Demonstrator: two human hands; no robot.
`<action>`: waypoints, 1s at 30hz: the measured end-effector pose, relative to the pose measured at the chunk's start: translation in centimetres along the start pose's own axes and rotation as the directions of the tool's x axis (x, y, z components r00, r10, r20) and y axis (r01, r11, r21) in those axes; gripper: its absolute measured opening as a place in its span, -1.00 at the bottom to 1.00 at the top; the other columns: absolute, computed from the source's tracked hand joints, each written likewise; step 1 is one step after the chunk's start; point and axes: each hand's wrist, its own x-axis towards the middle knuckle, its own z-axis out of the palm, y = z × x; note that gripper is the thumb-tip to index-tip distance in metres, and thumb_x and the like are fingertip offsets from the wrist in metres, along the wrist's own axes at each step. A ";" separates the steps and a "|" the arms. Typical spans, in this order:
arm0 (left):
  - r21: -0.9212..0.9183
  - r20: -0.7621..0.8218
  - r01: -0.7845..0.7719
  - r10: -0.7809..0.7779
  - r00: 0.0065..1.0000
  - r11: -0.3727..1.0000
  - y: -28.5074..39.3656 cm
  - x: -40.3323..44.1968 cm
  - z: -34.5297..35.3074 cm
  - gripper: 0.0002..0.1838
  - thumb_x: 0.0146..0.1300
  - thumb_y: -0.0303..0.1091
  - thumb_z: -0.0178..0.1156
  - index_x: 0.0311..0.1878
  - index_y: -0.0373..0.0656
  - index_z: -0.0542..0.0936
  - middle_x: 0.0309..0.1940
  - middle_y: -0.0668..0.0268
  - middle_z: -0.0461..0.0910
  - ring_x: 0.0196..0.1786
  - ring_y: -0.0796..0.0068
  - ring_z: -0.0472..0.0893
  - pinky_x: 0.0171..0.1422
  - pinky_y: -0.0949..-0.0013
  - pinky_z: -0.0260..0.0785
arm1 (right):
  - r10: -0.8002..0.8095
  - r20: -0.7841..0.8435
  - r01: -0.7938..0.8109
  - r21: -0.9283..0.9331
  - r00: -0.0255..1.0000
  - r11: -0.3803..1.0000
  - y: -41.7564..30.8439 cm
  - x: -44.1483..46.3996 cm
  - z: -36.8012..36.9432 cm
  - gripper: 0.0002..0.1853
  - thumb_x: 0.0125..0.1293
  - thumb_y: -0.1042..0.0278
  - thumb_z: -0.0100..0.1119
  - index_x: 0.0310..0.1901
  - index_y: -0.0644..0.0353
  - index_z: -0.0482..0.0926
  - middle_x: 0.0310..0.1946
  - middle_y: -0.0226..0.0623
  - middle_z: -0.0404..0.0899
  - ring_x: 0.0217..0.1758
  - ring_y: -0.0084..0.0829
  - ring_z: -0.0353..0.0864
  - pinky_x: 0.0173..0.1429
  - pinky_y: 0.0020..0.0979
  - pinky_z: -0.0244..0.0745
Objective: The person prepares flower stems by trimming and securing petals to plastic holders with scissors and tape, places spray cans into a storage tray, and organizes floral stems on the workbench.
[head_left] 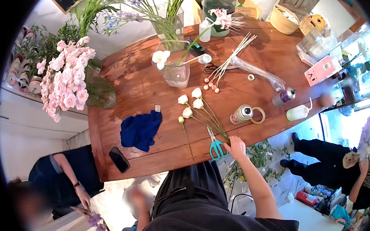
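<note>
My right hand (236,147) is at the table's front edge, its fingers closed around the lower stems of several white roses (197,103). The blooms lie on the wood, pointing away to the left. Just left of that hand rest scissors with turquoise handles (217,149), blades partly under the stems. A single stem with a small pale bud (181,120) lies apart from the bunch. My left hand (139,197) hangs low beside my body, below the tabletop; it is smeared, and its fingers cannot be made out. Something pale and blurred is around it.
On the wooden table (171,138) are a blue cloth (141,129), a phone (118,159), spray cans (241,114), a tape roll (258,115) and glass vases (177,74). Pink roses (68,76) stand left. One person (69,172) is at left, another (339,163) at right, both holding flowers.
</note>
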 end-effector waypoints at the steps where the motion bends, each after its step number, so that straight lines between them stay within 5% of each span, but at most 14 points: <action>1: 0.026 -0.007 -0.022 0.023 1.000 0.999 -1.4 0.5 0.6 -0.62 0.36 -0.19 -0.11 0.11 -0.23 0.36 0.01 0.19 0.43 0.08 0.36 0.41 0.23 0.27 0.22 | -0.043 -0.083 0.044 0.000 0.996 0.999 -0.2 -0.1 -0.7 -0.65 0.07 0.28 0.21 -0.13 0.22 0.39 -0.33 -0.16 0.52 -0.27 -0.20 0.54 -0.23 -0.26 0.47; 5: -0.136 0.047 -0.174 0.182 0.982 0.975 2.5 -0.7 0.4 -0.70 0.33 -0.26 -0.08 0.01 -0.25 0.40 -0.09 0.17 0.47 -0.02 0.32 0.47 0.15 0.26 0.28 | 0.430 -0.301 -0.219 0.541 0.851 0.812 -0.4 1.4 -3.1 -0.34 -0.13 0.46 0.41 0.05 0.29 0.31 -0.13 -0.17 0.43 -0.11 -0.30 0.45 0.02 -0.30 0.39; 6: 0.107 0.050 -0.267 0.263 0.963 0.958 3.9 -1.2 0.0 -0.75 0.31 -0.31 -0.06 -0.05 -0.26 0.41 -0.15 0.17 0.49 -0.09 0.30 0.49 0.08 0.26 0.32 | 0.442 -0.358 -0.175 0.579 0.823 0.796 -0.9 2.7 -4.6 -0.26 -0.15 0.47 0.41 0.12 0.28 0.24 -0.04 -0.13 0.37 -0.03 -0.28 0.41 0.09 -0.28 0.34; 9: -0.118 0.079 -0.162 0.171 0.982 0.980 5.7 -2.2 -1.0 -0.77 0.32 -0.33 -0.08 -0.07 -0.26 0.43 -0.15 0.16 0.47 -0.06 0.30 0.47 0.08 0.26 0.30 | 0.423 -0.427 -0.045 0.659 0.799 0.751 -0.5 6.4 -5.5 -0.06 -0.19 0.50 0.42 0.25 0.25 0.05 0.13 -0.06 0.22 0.18 -0.22 0.28 0.26 -0.23 0.20; 11: 0.052 0.089 -0.353 0.347 0.933 0.934 0.8 0.0 0.8 -0.78 0.32 -0.29 -0.07 -0.09 -0.20 0.44 -0.22 0.23 0.46 -0.15 0.37 0.45 0.01 0.29 0.32 | 0.397 -0.426 0.003 0.685 0.813 0.729 -0.3 8.4 -5.0 -0.12 -0.19 0.52 0.41 0.21 0.24 0.12 0.07 -0.14 0.30 0.13 -0.31 0.33 0.22 -0.29 0.25; 13: 0.408 0.089 -0.620 0.646 0.758 0.670 -6.2 2.9 4.1 -0.79 0.32 -0.26 -0.06 -0.12 -0.15 0.45 -0.30 0.31 0.44 -0.25 0.45 0.43 -0.07 0.33 0.34 | 0.412 -0.352 -0.036 0.722 0.840 0.691 0.5 9.4 -4.0 -0.16 -0.19 0.53 0.41 0.19 0.24 0.16 0.02 -0.20 0.34 0.07 -0.36 0.38 0.18 -0.32 0.29; 16: -0.042 0.236 -0.301 0.303 0.923 0.953 -4.6 2.6 3.7 -0.77 0.34 -0.24 -0.13 -0.15 -0.16 0.43 -0.29 0.30 0.43 -0.23 0.44 0.44 -0.04 0.33 0.34 | 0.457 -0.353 -0.101 0.692 0.817 0.715 1.0 10.8 -4.6 -0.27 -0.19 0.56 0.39 0.09 0.24 0.25 -0.08 -0.28 0.42 -0.04 -0.43 0.44 0.10 -0.38 0.35; 18: -0.296 0.399 0.031 0.094 0.912 0.955 -1.5 1.8 1.6 -0.75 0.35 -0.23 -0.17 -0.18 -0.17 0.42 -0.29 0.29 0.42 -0.21 0.44 0.44 -0.03 0.33 0.35 | 0.512 -0.397 -0.102 0.707 0.762 0.700 0.8 12.3 -5.6 -0.31 -0.18 0.58 0.39 0.06 0.24 0.27 -0.10 -0.28 0.44 -0.06 -0.44 0.45 0.09 -0.39 0.36; 21: -0.331 0.063 0.334 -0.333 0.941 0.882 17.2 -3.2 -5.1 -0.69 0.26 -0.22 0.02 -0.35 -0.30 0.59 -0.63 0.32 0.52 -0.56 0.55 0.49 -0.44 0.46 0.33 | 0.538 -0.387 0.024 0.827 0.749 0.562 0.3 14.1 -8.4 -0.33 -0.19 0.58 0.41 0.04 0.22 0.31 -0.14 -0.31 0.47 -0.11 -0.46 0.48 0.05 -0.41 0.40; 22: -0.513 0.014 0.293 -0.334 0.943 0.807 16.1 -3.1 -4.5 -0.64 0.24 -0.23 0.04 -0.49 -0.35 0.59 -0.82 0.38 0.40 -0.75 0.61 0.36 -0.63 0.50 0.17 | 0.480 -0.426 0.042 0.779 0.767 0.625 0.9 14.6 -8.6 -0.34 -0.19 0.55 0.42 0.01 0.22 0.32 -0.16 -0.32 0.48 -0.13 -0.47 0.49 0.02 -0.41 0.41; 23: -0.472 -0.103 0.206 -0.285 0.953 0.857 16.9 -3.3 -4.8 -0.64 0.26 -0.24 0.02 -0.46 -0.36 0.58 -0.78 0.36 0.42 -0.74 0.61 0.35 -0.62 0.53 0.14 | 0.430 -0.463 0.050 0.723 0.775 0.689 1.9 14.5 -9.1 -0.36 -0.20 0.53 0.43 -0.01 0.22 0.34 -0.19 -0.33 0.49 -0.16 -0.48 0.50 0.00 -0.42 0.43; 26: -0.669 -0.047 0.206 -0.318 0.947 0.714 12.5 -1.1 -3.3 -0.64 0.28 -0.21 0.02 -0.45 -0.34 0.57 -0.78 0.41 0.35 -0.74 0.63 0.31 -0.62 0.54 0.09 | 0.438 -0.325 0.146 0.907 0.838 0.394 -1.3 13.2 -12.0 -0.38 -0.20 0.52 0.39 -0.01 0.24 0.35 -0.20 -0.28 0.52 -0.19 -0.45 0.54 -0.04 -0.39 0.47; 27: -0.533 -0.068 0.205 -0.282 0.957 0.821 11.9 -0.4 -3.8 -0.67 0.25 -0.22 0.07 -0.48 -0.30 0.54 -0.79 0.41 0.34 -0.77 0.63 0.28 -0.65 0.56 0.06 | 0.401 -0.294 0.202 0.945 0.868 0.257 -1.9 12.5 -12.5 -0.40 -0.17 0.51 0.33 0.01 0.26 0.34 -0.18 -0.22 0.52 -0.20 -0.41 0.56 -0.05 -0.36 0.49; 30: -0.549 0.041 0.127 -0.125 0.991 0.826 20.4 0.6 -5.9 -0.75 0.27 -0.34 0.05 -0.51 -0.24 0.43 -0.82 0.34 0.35 -0.82 0.62 0.30 -0.74 0.56 0.11 | 0.226 -0.192 0.214 0.974 0.955 -0.073 -6.8 9.1 -16.7 -0.32 -0.22 0.14 0.32 0.00 0.21 0.35 -0.26 -0.09 0.53 -0.23 -0.26 0.57 -0.09 -0.30 0.51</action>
